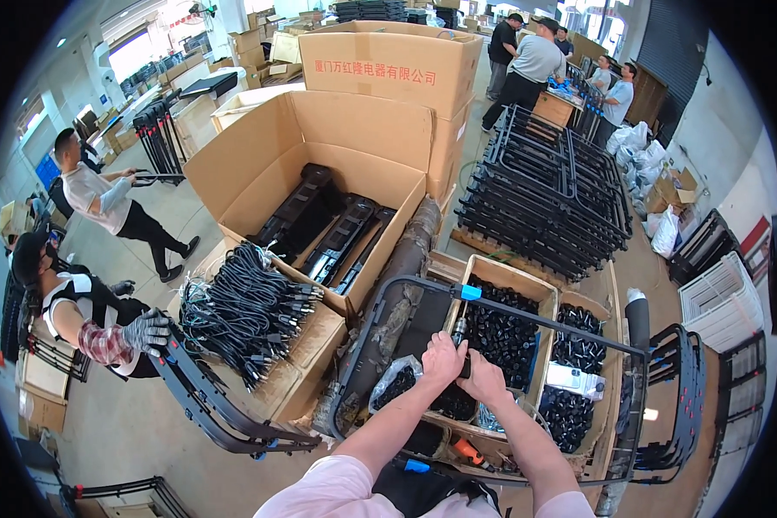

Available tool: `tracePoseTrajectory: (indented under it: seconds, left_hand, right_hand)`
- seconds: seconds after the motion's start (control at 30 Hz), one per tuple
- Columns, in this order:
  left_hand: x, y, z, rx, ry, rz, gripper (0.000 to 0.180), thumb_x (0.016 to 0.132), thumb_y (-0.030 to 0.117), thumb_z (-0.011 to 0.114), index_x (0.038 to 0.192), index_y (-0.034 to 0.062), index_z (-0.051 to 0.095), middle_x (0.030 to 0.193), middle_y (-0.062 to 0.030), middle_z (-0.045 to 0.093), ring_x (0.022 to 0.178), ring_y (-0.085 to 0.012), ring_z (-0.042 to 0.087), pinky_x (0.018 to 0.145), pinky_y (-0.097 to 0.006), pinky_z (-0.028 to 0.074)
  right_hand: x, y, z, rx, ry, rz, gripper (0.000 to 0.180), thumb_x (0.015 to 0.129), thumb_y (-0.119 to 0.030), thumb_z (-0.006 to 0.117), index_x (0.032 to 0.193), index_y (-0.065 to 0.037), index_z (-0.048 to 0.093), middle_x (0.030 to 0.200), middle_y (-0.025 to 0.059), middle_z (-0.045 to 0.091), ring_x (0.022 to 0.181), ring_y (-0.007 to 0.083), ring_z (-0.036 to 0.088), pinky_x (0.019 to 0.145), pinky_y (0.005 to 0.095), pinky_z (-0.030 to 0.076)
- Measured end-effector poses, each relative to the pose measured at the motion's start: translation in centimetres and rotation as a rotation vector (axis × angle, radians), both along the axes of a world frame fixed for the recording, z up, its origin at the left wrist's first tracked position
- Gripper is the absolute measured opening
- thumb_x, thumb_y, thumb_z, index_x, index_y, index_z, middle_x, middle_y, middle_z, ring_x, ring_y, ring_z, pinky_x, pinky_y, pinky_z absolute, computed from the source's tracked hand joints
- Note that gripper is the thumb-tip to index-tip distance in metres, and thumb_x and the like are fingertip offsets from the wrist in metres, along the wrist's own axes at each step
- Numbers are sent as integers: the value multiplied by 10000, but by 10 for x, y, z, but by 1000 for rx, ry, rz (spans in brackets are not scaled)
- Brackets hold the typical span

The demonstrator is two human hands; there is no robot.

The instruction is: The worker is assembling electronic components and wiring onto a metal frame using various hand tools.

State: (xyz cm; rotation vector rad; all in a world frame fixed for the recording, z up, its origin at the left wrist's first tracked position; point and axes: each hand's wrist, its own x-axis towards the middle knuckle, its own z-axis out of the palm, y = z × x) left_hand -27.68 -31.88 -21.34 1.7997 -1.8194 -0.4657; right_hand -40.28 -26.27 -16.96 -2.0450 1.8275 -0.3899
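Frame: a black tube frame point(527, 315) lay across the open boxes just ahead of the person, its top bar running from near left to far right.
Long axis: that bar ran slantwise, a blue clip point(470, 293) on it just beyond the hands.
Tool: a dark upright tool point(459, 332) stood against the bar, below the clip.
Left hand: the left hand point(441, 356) was curled round the tool's grip, touching it; nearer to the bar than the right.
Right hand: the right hand point(484, 378) was closed just beside the left, touching it; what it pinched could not be told.
Boxes: a box point(502, 332) of small black parts sat under the bar.
Left: a cable bundle point(242, 315) lay well apart.
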Motion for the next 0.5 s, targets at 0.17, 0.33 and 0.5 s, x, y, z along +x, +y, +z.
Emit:
tracePoseTrajectory:
  seconds: [0.17, 0.33, 0.5]
  left_hand:
    - [0, -4, 0, 59, 17, -7, 525, 931, 486, 704, 1042, -1, 544, 1038, -222, 652, 948, -401, 704, 759, -494, 600]
    - [-3, -5, 0, 89, 39, -18, 537, 934, 487, 699, 1063, -9, 539, 1067, -242, 654, 978, -420, 699, 797, -516, 588]
    - [-2, -14, 0, 133, 50, -21, 553, 923, 498, 706, 1079, -8, 548, 1082, -244, 663, 981, -422, 704, 811, -516, 587]
  right_hand:
    - [0, -1, -2, -17, -11, -3, 721, 718, -265, 855, 1304, 1, 530, 1114, 259, 713, 955, 435, 720, 819, 502, 599]
    - [-4, -2, -7, -23, -13, -5, 725, 720, -267, 861, 1299, 4, 521, 1098, 265, 717, 952, 434, 722, 806, 500, 599]
    - [0, -7, 0, -24, 43, -11, 755, 724, -308, 885, 1294, 5, 501, 1019, 258, 732, 891, 432, 732, 776, 504, 599]
